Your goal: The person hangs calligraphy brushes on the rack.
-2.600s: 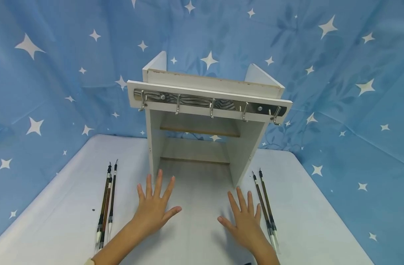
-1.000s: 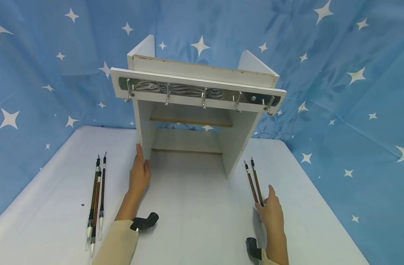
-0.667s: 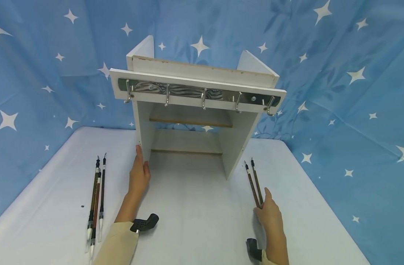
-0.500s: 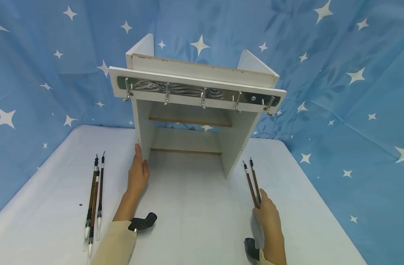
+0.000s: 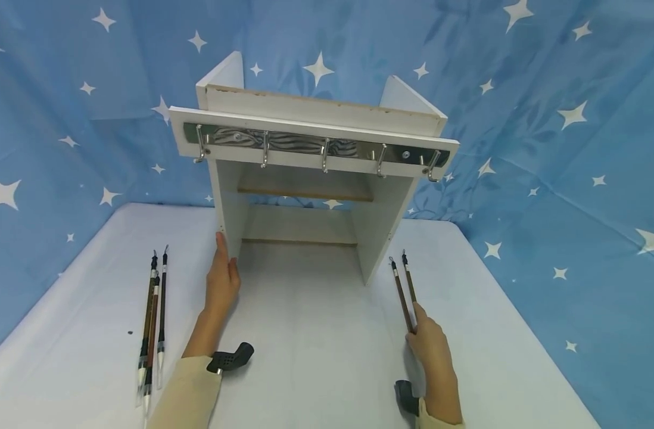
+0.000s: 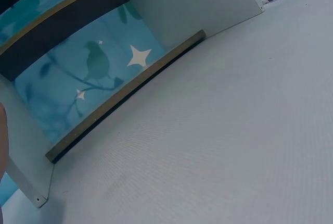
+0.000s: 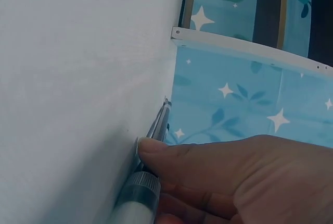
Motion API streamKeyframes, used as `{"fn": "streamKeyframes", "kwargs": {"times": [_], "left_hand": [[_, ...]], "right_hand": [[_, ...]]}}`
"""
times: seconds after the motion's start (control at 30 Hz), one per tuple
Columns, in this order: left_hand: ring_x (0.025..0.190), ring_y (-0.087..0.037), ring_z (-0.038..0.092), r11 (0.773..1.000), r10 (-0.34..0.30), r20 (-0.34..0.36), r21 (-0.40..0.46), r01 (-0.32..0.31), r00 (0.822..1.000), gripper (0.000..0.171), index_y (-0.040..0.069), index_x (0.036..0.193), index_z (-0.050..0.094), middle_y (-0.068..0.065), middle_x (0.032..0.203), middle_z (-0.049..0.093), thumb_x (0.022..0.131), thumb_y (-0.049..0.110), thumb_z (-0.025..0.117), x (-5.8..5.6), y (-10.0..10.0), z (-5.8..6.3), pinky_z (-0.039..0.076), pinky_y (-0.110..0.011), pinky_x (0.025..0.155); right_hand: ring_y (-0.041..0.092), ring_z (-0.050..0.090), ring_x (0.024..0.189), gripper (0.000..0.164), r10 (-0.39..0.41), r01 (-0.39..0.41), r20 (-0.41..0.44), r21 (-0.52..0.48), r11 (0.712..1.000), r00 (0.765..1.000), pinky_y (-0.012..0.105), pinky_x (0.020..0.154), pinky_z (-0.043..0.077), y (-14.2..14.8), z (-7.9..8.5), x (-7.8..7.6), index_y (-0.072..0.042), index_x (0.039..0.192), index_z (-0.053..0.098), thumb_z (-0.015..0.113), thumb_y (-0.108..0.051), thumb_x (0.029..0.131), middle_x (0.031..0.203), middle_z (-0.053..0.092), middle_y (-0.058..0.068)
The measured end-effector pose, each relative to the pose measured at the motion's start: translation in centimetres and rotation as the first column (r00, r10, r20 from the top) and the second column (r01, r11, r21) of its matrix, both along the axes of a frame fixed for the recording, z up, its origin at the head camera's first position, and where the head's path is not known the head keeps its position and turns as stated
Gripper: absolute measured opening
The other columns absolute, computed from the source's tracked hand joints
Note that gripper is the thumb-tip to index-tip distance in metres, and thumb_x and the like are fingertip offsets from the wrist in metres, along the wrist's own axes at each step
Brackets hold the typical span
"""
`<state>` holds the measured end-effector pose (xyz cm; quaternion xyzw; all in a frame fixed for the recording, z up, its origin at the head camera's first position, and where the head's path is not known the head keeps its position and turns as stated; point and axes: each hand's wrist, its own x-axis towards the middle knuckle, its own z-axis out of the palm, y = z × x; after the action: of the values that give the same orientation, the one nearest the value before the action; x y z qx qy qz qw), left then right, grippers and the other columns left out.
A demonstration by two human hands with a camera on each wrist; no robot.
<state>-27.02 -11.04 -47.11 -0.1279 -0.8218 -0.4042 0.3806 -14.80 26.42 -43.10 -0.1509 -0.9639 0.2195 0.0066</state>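
Note:
A white shelf rack point(image 5: 300, 113) with a metal strip of hooks point(image 5: 316, 143) stands at the back middle of the table. My left hand point(image 5: 220, 286) is at the lower front of its left side panel point(image 5: 230, 202), fingers straight and pointing up; only a sliver of a finger shows in the left wrist view. On the right, two calligraphy brushes lie close together, a reddish-brown one point(image 5: 401, 295) and a darker one point(image 5: 409, 279). My right hand point(image 5: 431, 345) covers their lower parts. In the right wrist view its thumb and fingers pinch a capped calligraphy brush point(image 7: 138, 195).
Several more calligraphy brushes point(image 5: 153, 316) lie side by side on the left of the white-covered table point(image 5: 300, 369). A small dark speck point(image 5: 130, 332) is beside them. Behind the table hangs a blue star-patterned cloth point(image 5: 520, 179). Black wrist devices point(image 5: 230, 359) jut inward from both sleeves.
Both hands were spread over the table at first. The left hand has gone to the rack's left panel, the right to the two brushes, then shifted slightly left along them. The head view tilted.

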Motion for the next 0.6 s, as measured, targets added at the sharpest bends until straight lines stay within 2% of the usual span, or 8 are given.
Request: {"fn": "streamKeyframes", "kwargs": {"times": [0.27,0.47,0.6], "left_hand": [[0.12,-0.05,0.04,1.0,0.008,0.068,-0.011,-0.007,0.998,0.077,0.021,0.148,-0.001,-0.033,0.138,0.032,0.091,-0.006,0.043,0.03,-0.06,0.02,0.039,-0.06,0.091],[0.119,-0.05,0.041,1.0,0.015,0.052,-0.008,-0.014,0.999,0.078,0.021,0.148,0.0,-0.033,0.137,0.033,0.09,-0.007,0.044,0.22,-0.1,-0.03,0.04,-0.06,0.09],[0.119,-0.05,0.04,1.0,0.015,0.04,-0.004,-0.015,0.999,0.078,0.021,0.148,0.0,-0.033,0.138,0.032,0.09,-0.007,0.044,0.21,-0.1,0.01,0.04,-0.059,0.091]], "right_hand": [[0.043,0.06,0.092,0.062,-0.004,0.004,-0.004,0.036,0.999,1.0,0.05,0.073,0.051,-0.14,-0.02,0.16,0.005,0.136,0.033,0.058,0.004,0.079,0.11,0.057,0.032],[0.033,0.062,0.075,0.062,-0.027,0.027,0.014,0.017,0.999,1.0,0.041,0.059,0.051,0.1,0.08,0.18,0.006,0.134,0.035,0.059,0.002,0.078,0.102,0.06,0.031],[0.03,0.061,0.073,0.062,-0.021,0.021,-0.012,0.011,1.0,1.0,0.041,0.059,0.051,0.36,0.12,0.04,0.009,0.131,0.038,0.063,0.0,0.075,0.096,0.061,0.03]]}}
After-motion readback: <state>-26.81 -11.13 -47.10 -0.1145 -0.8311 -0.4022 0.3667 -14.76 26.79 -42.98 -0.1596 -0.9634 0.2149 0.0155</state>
